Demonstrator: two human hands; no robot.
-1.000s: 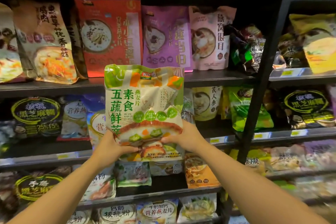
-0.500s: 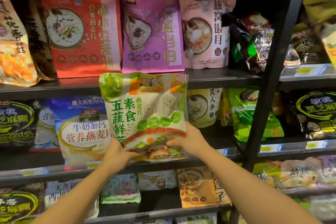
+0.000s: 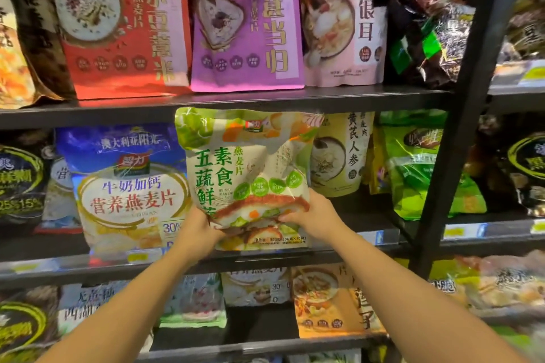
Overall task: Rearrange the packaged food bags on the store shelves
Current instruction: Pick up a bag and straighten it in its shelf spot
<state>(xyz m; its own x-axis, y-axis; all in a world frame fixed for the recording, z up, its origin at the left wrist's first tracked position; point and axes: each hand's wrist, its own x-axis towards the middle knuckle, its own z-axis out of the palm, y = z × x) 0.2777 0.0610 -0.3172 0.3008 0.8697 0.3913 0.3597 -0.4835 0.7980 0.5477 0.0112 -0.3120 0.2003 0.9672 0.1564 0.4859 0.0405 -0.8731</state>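
Observation:
A green and white oatmeal bag (image 3: 247, 168) stands upright on the middle shelf (image 3: 295, 256), between a blue and white oatmeal bag (image 3: 124, 186) on its left and a pale yellow bag (image 3: 342, 153) behind it on the right. My left hand (image 3: 200, 233) grips the bag's lower left edge. My right hand (image 3: 309, 215) grips its lower right edge, thumb on the front. The bag's top reaches just under the shelf above.
Red (image 3: 118, 20), purple (image 3: 247, 20) and pink (image 3: 342, 18) bags stand on the upper shelf. A bright green bag (image 3: 424, 168) lies right of the yellow one. A black upright post (image 3: 460, 127) divides the shelving. Further bags fill the lower shelf (image 3: 265, 345).
Both hands have carried the green and white bag forward and down into the middle shelf, beside the blue bag. The view has moved closer and lower.

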